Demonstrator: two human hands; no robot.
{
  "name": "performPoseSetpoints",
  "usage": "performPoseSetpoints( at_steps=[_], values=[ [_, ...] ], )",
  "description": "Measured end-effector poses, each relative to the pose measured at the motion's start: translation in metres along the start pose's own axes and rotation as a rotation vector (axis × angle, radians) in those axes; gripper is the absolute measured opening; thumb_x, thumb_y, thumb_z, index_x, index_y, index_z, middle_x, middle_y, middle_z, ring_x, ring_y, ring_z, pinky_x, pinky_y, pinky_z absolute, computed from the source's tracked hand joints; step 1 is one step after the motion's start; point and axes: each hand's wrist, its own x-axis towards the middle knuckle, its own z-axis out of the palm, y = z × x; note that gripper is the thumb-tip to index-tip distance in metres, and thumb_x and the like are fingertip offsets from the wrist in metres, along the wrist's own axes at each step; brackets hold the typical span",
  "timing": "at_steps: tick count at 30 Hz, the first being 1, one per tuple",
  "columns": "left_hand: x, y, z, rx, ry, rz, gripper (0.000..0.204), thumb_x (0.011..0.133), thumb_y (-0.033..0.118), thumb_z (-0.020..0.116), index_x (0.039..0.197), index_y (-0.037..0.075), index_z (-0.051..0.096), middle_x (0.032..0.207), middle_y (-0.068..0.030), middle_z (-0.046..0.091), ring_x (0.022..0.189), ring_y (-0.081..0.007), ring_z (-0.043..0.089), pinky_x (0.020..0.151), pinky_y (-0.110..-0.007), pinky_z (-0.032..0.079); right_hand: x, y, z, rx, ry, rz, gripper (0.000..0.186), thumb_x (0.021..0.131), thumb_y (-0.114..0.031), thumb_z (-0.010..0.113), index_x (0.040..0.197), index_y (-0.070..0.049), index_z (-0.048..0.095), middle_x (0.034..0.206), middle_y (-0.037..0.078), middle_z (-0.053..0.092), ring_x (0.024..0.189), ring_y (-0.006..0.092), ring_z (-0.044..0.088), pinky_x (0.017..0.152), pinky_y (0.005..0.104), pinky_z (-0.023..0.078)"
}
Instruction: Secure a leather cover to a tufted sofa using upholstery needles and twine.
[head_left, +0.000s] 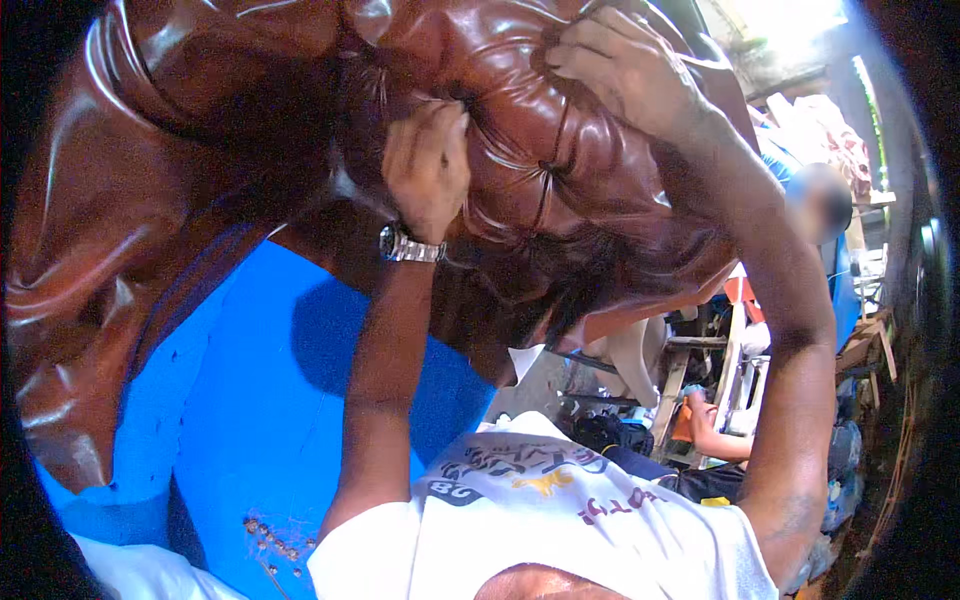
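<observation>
A brown, glossy leather-like cover (520,170) with tufted dimples and radiating creases fills the upper view. My left hand (425,170), with a steel watch (405,245) at the wrist, is curled closed on the cover beside a tufted dimple, its fingertips partly hidden. My right hand (615,75) grips the cover higher up and to the right, fingers bent over its padded folds. The cover drapes down the left side over a bright blue foam piece (240,400), which has a scatter of small brownish bits (285,545) near its bottom.
At the right are wooden frames (690,343), a pile of fabric (810,130), a person with a blurred head (820,205) and another person's bare arm (715,435). Dark bundles (610,435) lie below the frames. A white cloth (140,570) is at the lower left.
</observation>
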Motion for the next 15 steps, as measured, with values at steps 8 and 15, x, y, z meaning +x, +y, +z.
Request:
performPoseSetpoints(
  at_steps=[8, 15],
  values=[
    [0.016, 0.008, 0.035, -0.097, -0.053, -0.008, 0.017, 0.086, 0.008, 0.079, 0.102, 0.004, 0.076, 0.103, -0.0136, 0.072, 0.09, -0.0324, 0.068, 0.08, -0.042, 0.057, 0.007, -0.012, 0.009, -0.125, -0.073, -0.057, 0.033, 0.082, -0.021, 0.065, 0.113, -0.009, 0.072, 0.117, 0.004, 0.067, 0.111, 0.0225, 0.062, 0.094, 0.0381, 0.055],
    [0.021, -0.004, 0.043, 0.005, -0.175, 0.21, 0.014, 0.087, 0.011, 0.076, 0.1, 0.007, 0.071, 0.098, -0.0115, 0.066, 0.087, -0.0319, 0.065, 0.073, -0.043, 0.056, 0.007, -0.016, 0.009, -0.367, -0.267, -0.085, 0.031, 0.084, -0.024, 0.062, 0.109, -0.007, 0.067, 0.118, 0.007, 0.066, 0.118, 0.0226, 0.06, 0.093, 0.0368, 0.055]
  ],
)
